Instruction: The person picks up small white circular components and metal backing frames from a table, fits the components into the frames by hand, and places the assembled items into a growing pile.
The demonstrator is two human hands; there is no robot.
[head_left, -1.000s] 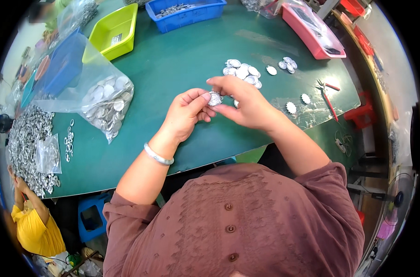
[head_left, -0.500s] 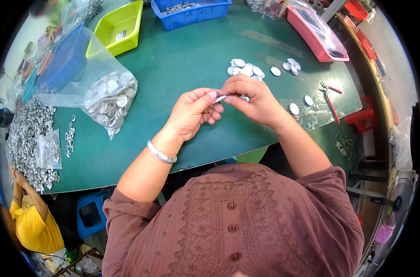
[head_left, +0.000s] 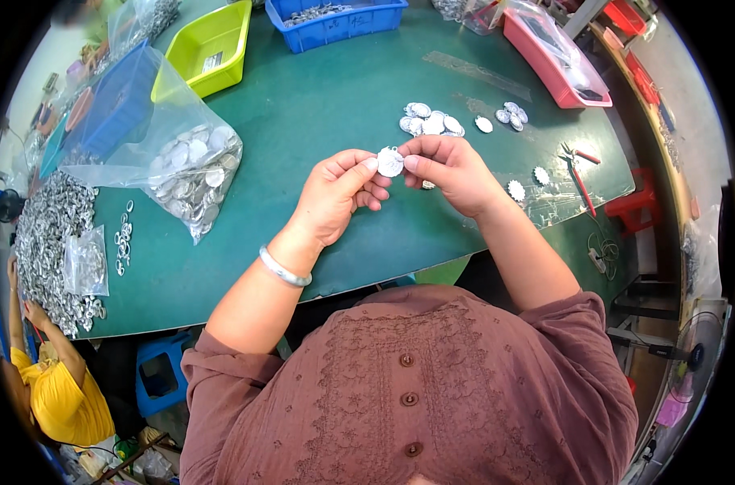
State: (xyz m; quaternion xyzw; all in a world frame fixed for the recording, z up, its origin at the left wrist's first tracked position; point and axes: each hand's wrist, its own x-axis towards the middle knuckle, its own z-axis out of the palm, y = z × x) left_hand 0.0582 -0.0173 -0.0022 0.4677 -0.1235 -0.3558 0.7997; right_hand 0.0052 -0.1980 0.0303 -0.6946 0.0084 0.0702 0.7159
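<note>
Silver medallion (head_left: 390, 162) is held above the green bench (head_left: 319, 105), pinched at its left edge by the left hand (head_left: 342, 190) and at its right by the right hand (head_left: 446, 172); similar medallions (head_left: 433, 124) lie just beyond the right hand, red-handled pliers (head_left: 581, 187) farther right, a clear bag (head_left: 170, 105) of discs (head_left: 195, 153) left of the hands

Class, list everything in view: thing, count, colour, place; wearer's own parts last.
Table: 1, green, centre
Scalloped medallion: 1, silvery, centre
Oval medallions: several, silvery, right
Pliers: 1, red-handled, right
Scalloped pieces: 2, whitish, right
Left tray: 1, lime, back
Middle tray: 1, blue, back
Right tray: 1, pink, back
Disc bag: 1, clear, left
Metal heap: 1, silvery, left
Left stool: 1, blue, left
Right stool: 1, red, right
Co-worker: 1, yellow top, left
Shirt: 1, brown, bottom
Left hand: 1, bare, centre
Right hand: 1, bare, centre
</note>
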